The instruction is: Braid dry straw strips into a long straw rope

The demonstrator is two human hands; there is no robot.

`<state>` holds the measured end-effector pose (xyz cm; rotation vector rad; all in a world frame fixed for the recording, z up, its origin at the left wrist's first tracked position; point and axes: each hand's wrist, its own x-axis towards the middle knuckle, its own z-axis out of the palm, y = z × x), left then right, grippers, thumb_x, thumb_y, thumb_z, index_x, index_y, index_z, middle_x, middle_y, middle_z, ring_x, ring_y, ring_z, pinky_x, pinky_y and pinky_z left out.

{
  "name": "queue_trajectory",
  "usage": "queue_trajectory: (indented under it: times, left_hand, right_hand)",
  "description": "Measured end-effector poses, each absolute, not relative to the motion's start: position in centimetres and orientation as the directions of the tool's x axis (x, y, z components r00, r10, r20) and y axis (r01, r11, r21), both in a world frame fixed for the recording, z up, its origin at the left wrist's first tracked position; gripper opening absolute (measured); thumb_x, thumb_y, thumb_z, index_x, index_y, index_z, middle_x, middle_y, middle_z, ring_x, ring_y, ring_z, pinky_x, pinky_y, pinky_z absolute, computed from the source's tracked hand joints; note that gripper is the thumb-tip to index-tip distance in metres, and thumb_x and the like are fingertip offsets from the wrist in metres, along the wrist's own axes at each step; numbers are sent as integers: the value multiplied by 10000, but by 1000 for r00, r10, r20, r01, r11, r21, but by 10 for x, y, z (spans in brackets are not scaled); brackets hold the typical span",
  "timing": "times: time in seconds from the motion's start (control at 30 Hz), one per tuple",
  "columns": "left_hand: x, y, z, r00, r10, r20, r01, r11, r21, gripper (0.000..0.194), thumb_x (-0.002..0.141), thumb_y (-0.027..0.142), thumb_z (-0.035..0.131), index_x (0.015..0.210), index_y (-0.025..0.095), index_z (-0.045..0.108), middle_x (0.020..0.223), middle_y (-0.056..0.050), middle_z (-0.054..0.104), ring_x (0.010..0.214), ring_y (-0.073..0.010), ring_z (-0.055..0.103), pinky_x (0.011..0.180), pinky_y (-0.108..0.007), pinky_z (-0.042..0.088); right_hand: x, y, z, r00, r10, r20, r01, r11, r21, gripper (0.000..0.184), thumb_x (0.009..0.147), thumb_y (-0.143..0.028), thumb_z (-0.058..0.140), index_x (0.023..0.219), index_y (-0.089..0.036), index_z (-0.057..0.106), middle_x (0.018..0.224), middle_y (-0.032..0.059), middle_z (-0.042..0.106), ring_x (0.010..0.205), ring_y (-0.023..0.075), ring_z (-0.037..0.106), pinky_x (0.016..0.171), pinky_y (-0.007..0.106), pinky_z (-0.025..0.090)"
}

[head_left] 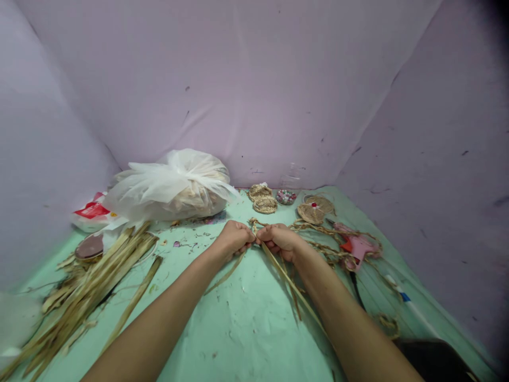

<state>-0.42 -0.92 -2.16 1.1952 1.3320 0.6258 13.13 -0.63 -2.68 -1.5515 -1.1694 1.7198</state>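
Observation:
My left hand (234, 237) and my right hand (279, 240) meet at the middle of the green table (238, 329), both closed in a pinch on dry straw strips (286, 278). The loose ends of the strips trail back toward me under my right forearm, and one end runs off under my left hand. A twisted braided length (254, 223) leads away from the fingers toward the back of the table.
A pile of dry leaf strips (91, 286) lies at the left. A white plastic bag (175, 185) stands behind it. Woven straw coils (264, 199), a bowl of beads (286, 197), round straw discs (314, 209) and pink scissors (358, 246) lie at the back right.

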Motion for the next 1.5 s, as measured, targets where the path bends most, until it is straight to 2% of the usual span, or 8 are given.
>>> queue_trajectory:
  times: [0.1, 0.27, 0.47, 0.83, 1.03, 1.17, 1.33, 1.5]
  left_hand:
    - [-4, -10, -18, 240, 881, -408, 242, 353, 904, 37, 568, 143, 539, 536, 125, 536, 374, 49, 396, 280, -31, 273, 301, -173, 142]
    - [3, -12, -14, 77, 896, -437, 357, 384, 851, 151, 557, 111, 525, 433, 142, 446, 299, 63, 300, 269, -34, 206, 313, -190, 123]
    - [8, -12, -18, 53, 939, -340, 387, 295, 874, 196, 516, 84, 523, 396, 150, 381, 299, 68, 259, 296, -24, 186, 331, -184, 110]
    - [-5, -8, -13, 114, 866, -487, 221, 456, 862, 147, 514, 140, 481, 415, 157, 374, 344, 37, 343, 281, -32, 231, 310, -188, 83]
    - [-11, -5, -14, 196, 844, -500, 177, 471, 864, 84, 517, 125, 471, 474, 143, 400, 367, 57, 326, 285, -12, 185, 319, -169, 61]
    - [-14, -2, -13, 257, 786, -562, 162, 538, 827, 143, 554, 143, 488, 475, 146, 369, 370, 72, 284, 288, -1, 144, 317, -164, 44]
    - [-18, 2, -13, 321, 733, -600, 179, 575, 798, 165, 593, 156, 489, 494, 148, 357, 386, 82, 251, 292, 4, 128, 315, -156, 32]
    - [-23, 6, -15, 417, 684, -599, 148, 599, 787, 211, 606, 162, 494, 496, 160, 315, 398, 87, 234, 295, 7, 110, 313, -154, 11]
  right_hand:
    - [130, -8, -25, -157, 862, -481, 177, -455, -873, 62, 551, -117, 497, 490, -122, 505, 316, -71, 283, 319, 29, 178, 341, 178, 106]
    - [128, -10, -23, -76, 930, -361, 365, -311, -878, 35, 521, -114, 526, 521, -126, 558, 381, -43, 421, 367, 48, 289, 377, 187, 204]
    - [128, -12, -8, 75, 975, -208, 758, -191, -623, 62, 503, -170, 573, 508, -127, 616, 386, -6, 412, 452, 104, 399, 434, 215, 245]
    - [108, -32, 8, -83, 996, -17, 871, 64, -487, 86, 567, -164, 561, 552, -152, 645, 525, 78, 584, 489, 128, 440, 458, 241, 217]
    - [109, -38, 18, -214, 976, -33, 906, 185, -380, 123, 582, -109, 508, 546, -136, 623, 582, 93, 612, 508, 123, 467, 454, 232, 216]
    - [116, -39, 21, -310, 933, -180, 836, 177, -519, 137, 602, -100, 488, 589, -130, 621, 566, 60, 615, 525, 123, 515, 437, 200, 259]
    - [130, -32, 26, -345, 843, -413, 579, -155, -801, 133, 677, -145, 505, 696, -111, 632, 721, 65, 653, 513, 97, 555, 450, 169, 381]
    - [132, -20, 19, -43, 936, -350, 364, -312, -878, 87, 674, -120, 539, 718, -98, 610, 705, 70, 639, 506, 89, 540, 490, 189, 442]
